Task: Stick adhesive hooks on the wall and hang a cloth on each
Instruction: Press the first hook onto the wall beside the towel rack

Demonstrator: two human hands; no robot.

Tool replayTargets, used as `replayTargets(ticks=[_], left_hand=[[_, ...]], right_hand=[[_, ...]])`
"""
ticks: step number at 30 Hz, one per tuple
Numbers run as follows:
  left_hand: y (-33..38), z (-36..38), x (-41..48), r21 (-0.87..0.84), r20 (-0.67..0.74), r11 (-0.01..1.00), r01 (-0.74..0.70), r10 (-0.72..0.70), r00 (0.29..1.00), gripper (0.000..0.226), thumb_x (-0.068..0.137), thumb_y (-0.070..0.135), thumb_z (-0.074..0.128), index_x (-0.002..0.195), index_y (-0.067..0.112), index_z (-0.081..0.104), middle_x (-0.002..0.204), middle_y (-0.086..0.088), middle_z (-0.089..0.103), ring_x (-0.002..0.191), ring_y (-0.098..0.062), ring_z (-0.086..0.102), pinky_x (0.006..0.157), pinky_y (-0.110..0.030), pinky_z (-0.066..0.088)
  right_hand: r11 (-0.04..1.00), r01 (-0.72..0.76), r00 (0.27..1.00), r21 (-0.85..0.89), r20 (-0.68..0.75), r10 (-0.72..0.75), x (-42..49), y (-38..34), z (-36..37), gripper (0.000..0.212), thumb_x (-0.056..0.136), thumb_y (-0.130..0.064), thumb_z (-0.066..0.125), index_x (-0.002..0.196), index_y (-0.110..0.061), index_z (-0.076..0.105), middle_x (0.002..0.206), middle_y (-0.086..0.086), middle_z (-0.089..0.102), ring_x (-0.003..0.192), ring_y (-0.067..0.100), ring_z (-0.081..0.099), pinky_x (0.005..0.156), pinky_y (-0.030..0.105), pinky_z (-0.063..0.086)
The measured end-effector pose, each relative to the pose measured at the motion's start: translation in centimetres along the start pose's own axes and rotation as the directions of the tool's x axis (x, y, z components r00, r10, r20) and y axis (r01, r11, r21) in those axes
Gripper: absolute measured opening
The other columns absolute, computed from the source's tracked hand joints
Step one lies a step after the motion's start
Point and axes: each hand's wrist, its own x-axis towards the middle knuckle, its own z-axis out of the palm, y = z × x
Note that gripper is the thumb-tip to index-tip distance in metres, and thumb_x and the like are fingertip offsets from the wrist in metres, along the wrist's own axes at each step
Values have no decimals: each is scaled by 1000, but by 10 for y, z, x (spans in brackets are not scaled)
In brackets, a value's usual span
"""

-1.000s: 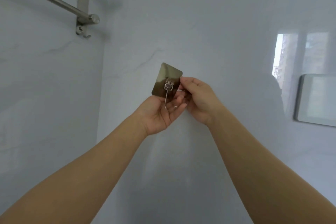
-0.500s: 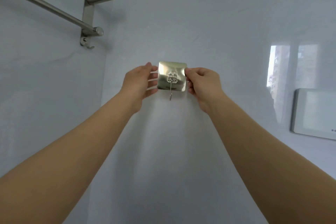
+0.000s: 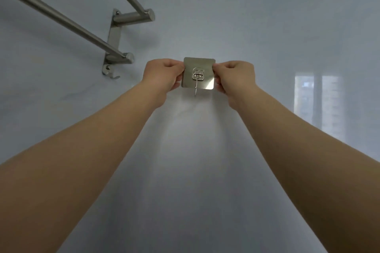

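A square adhesive hook (image 3: 198, 73) with a shiny metallic pad and a thin wire hook hanging from its middle is held upright in front of the pale wall (image 3: 205, 170). My left hand (image 3: 162, 76) pinches the pad's left edge and my right hand (image 3: 234, 78) pinches its right edge, both at arm's length. I cannot tell whether the pad touches the wall. No cloth is in view.
A double-bar steel towel rack (image 3: 115, 37) is fixed to the wall at the upper left, with a small metal hook under its bracket. A window reflection (image 3: 316, 96) shows on the glossy wall at the right.
The hook turned from tilted in my hands to square and upright, held by both edges. The view tilted up, so the rack looks larger and the white panel at the right left the frame.
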Motion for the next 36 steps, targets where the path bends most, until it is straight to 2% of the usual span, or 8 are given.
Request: replayTargets(ticks=[5, 11, 14, 17, 20, 25, 29, 36], left_hand=[[4, -9, 43, -44, -11, 998, -48, 48, 999, 24, 89, 8, 58, 67, 18, 58, 63, 2, 54, 42, 0, 49, 46, -10, 46], [-6, -9, 88, -84, -64, 992, -92, 87, 994, 21, 82, 12, 63, 64, 22, 58, 72, -2, 61, 67, -19, 59, 80, -35, 57], [-9, -6, 101, -80, -91, 991, -103, 95, 991, 21, 81, 13, 63, 63, 23, 58, 73, -2, 61, 72, -22, 58, 69, -30, 51], [-11, -6, 113, -90, -123, 989, -121, 109, 986, 21, 80, 12, 64, 64, 23, 57, 74, -1, 60, 69, -20, 55, 65, -27, 45], [-13, -9, 120, -100, -171, 988, -120, 101, 980, 22, 81, 11, 64, 65, 23, 55, 79, -3, 61, 70, -20, 56, 67, -28, 48], [-18, -14, 132, -110, -216, 990, -88, 63, 974, 22, 80, 12, 65, 65, 23, 53, 84, -5, 63, 77, -25, 61, 81, -37, 56], [-22, -17, 139, -103, -232, 993, -49, 24, 972, 20, 74, 13, 68, 64, 22, 54, 82, -6, 63, 102, -35, 62, 86, -43, 54], [-26, -17, 140, -62, -257, 997, -39, 22, 966, 22, 77, 10, 65, 65, 23, 51, 96, -10, 65, 104, -30, 59, 79, -29, 54]], right_hand=[[997, 47, 995, -67, -85, -52, 24, -7, 26, 28, 83, -10, 61, 56, -15, 57, 56, 3, 54, 47, 15, 48, 63, 30, 48], [973, 88, 971, -215, -199, -132, 50, -14, 49, 29, 80, -9, 61, 53, -17, 57, 56, 2, 55, 66, 22, 55, 75, 39, 55], [957, 98, 967, -275, -202, -157, 55, -20, 54, 24, 82, -10, 60, 58, -14, 60, 62, 3, 58, 72, 23, 58, 77, 37, 54], [922, 123, 958, -368, -198, -207, 61, -26, 61, 15, 84, -9, 56, 77, -5, 70, 74, 8, 62, 78, 23, 60, 76, 34, 53], [897, 131, 955, -422, -188, -228, 65, -31, 70, 18, 84, -9, 55, 87, 0, 70, 78, 10, 63, 76, 23, 58, 75, 33, 52], [866, 132, 957, -482, -167, -239, 71, -33, 83, 17, 85, -10, 54, 89, -4, 70, 85, 11, 64, 77, 22, 55, 69, 28, 45], [848, 127, 959, -514, -155, -237, 74, -31, 91, 16, 86, -13, 55, 93, -8, 69, 100, 10, 68, 80, 23, 54, 70, 27, 43], [815, 109, 959, -569, -155, -237, 76, -30, 98, 21, 88, -16, 54, 103, -8, 66, 104, 10, 66, 82, 24, 55, 68, 27, 40]])
